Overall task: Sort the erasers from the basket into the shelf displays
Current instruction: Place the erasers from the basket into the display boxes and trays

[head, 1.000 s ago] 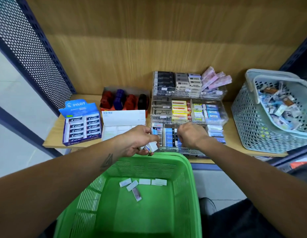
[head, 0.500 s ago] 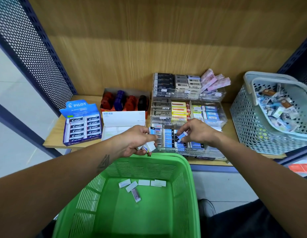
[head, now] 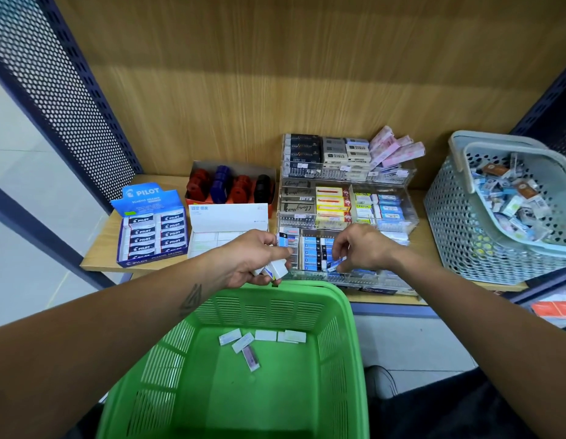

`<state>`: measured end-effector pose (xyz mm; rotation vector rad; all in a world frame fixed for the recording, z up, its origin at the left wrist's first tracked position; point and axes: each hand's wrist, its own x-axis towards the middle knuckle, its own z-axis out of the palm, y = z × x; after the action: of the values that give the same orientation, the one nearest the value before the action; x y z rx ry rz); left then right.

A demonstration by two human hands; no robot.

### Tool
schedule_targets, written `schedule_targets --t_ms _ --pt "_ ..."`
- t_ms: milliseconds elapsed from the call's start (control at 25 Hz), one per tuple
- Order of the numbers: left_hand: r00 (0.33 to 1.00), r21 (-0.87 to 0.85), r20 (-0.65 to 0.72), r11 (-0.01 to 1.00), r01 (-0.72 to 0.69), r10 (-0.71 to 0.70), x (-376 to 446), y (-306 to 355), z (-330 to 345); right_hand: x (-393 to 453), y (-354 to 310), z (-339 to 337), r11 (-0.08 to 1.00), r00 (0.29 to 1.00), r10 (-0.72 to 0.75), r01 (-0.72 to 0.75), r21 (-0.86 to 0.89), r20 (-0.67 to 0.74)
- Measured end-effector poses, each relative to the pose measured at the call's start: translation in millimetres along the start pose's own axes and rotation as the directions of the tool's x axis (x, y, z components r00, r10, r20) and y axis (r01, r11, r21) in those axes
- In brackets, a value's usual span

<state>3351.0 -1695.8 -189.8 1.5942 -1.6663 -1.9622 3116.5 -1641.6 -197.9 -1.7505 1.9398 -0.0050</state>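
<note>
A green basket (head: 345, 315) sits low in front of me with several loose white erasers (head: 265, 335) on its floor. My left hand (head: 253, 258) hovers over its far rim and grips a few white erasers (head: 276, 269). My right hand (head: 364, 251) pinches a small blue-and-white eraser (head: 336, 264) over the lowest tier of the clear acrylic shelf display (head: 408, 217). That tier holds rows of blue-sleeved erasers (head: 311, 251). The upper tiers are filled with black, yellow, blue and pink packs.
On the wooden shelf (head: 98, 248) stand a blue Pilot eraser box (head: 148, 229), a white open box (head: 227, 226) and a red tray of tape dispensers (head: 231, 185). A grey basket (head: 449, 223) full of mixed erasers is at the right. Perforated blue panels flank the shelf.
My right hand has lifted off the lower tier, now pinching a blue-and-white eraser, and shifted slightly right. The left hand has kept its place over the basket rim with its erasers.
</note>
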Motion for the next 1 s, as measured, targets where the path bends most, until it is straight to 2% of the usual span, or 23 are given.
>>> schedule_targets --t_ms 200,360,600,880,1000 --pt "1.000 -0.002 0.001 1.000 0.007 -0.007 0 -3 0 1 -9 2 0.998 1.000 -0.015 0.016 -0.053 0.019" --pt "1.000 -0.002 0.008 1.000 0.011 -0.011 1 -4 1 2 -11 7 0.980 0.999 -0.050 0.052 -0.194 0.019" --pt "1.000 0.003 0.027 1.000 0.009 -0.009 -1 -7 1 0 -16 8 0.946 0.996 -0.067 0.084 -0.312 0.066" --pt "0.999 0.009 0.032 1.000 0.002 -0.002 -1 -9 -1 -1 -17 11 0.955 0.995 -0.099 0.099 -0.279 0.016" --pt "0.999 0.016 0.040 1.000 -0.002 0.001 -1 -9 1 1 -20 5 0.969 0.994 -0.088 0.100 -0.226 0.062"
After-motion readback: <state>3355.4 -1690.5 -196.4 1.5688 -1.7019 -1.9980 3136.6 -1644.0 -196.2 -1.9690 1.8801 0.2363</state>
